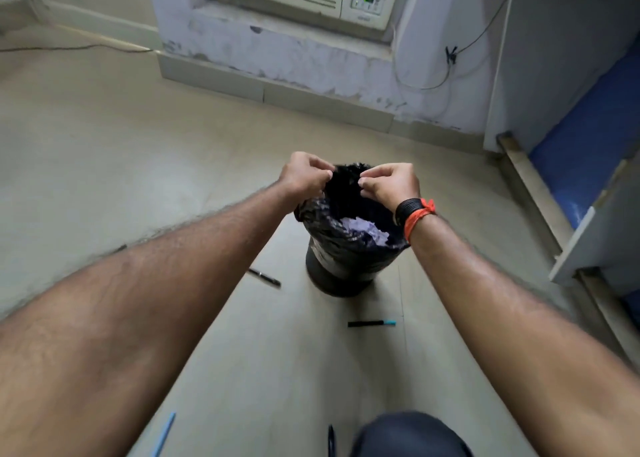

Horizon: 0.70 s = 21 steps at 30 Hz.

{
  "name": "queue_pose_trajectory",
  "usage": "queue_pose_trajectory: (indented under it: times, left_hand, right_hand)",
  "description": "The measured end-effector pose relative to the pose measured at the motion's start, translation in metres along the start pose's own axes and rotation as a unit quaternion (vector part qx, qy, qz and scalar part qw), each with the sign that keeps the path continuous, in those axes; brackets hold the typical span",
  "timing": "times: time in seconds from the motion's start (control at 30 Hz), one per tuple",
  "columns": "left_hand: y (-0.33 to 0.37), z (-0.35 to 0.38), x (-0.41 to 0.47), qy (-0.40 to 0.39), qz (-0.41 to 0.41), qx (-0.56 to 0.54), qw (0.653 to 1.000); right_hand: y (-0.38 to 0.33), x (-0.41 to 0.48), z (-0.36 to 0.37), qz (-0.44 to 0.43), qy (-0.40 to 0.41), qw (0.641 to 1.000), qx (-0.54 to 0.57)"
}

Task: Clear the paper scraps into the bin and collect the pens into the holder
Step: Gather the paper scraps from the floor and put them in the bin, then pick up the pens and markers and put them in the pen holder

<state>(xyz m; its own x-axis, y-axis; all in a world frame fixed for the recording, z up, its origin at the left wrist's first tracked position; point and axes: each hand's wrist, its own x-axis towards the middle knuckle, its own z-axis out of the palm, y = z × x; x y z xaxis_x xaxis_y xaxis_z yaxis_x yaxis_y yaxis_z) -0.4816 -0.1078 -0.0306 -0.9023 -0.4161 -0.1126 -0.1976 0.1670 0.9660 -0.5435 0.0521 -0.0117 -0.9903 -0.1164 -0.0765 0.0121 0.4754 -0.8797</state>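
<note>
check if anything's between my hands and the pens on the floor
Nothing visible does: the black pen, teal-tipped pen and blue pen lie bare on the floor. But left hand and right hand both pinch the bin liner.

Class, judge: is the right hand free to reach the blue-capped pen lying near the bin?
Likely not yet: the right hand pinches the rim of the bin bag. Nothing lies over the blue-capped pen, so releasing would free the way.

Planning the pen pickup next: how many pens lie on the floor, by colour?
Dark pens: 2
Black pen with blue tip: 1
Light blue pen: 1
Total: 4; a dark sliver beside the left forearm is too hidden to tell.
</note>
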Motion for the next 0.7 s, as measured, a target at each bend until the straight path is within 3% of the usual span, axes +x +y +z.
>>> queue_pose_trajectory:
  times: [0.13,0.3,0.5,0.7]
  left_hand:
    - [0.051,-0.045,0.002,0.008,-0.014,-0.039,0.999]
    - [0.130,-0.101,-0.028,0.000,-0.007,-0.028,1.000]
    - [0.230,-0.186,-0.078,0.049,-0.017,-0.008,0.999]
    - [0.368,-0.232,-0.140,0.072,-0.065,-0.026,0.995]
  right_hand:
    - [-0.070,-0.014,0.029,0.027,-0.015,0.993,0.115]
    - [-0.149,-0.040,0.043,0.078,-0.003,0.957,0.279]
    - [-0.243,-0.097,0.027,0.082,0.028,0.950,0.299]
    - [-0.376,-0.168,-0.043,0.127,0.033,0.929,0.345]
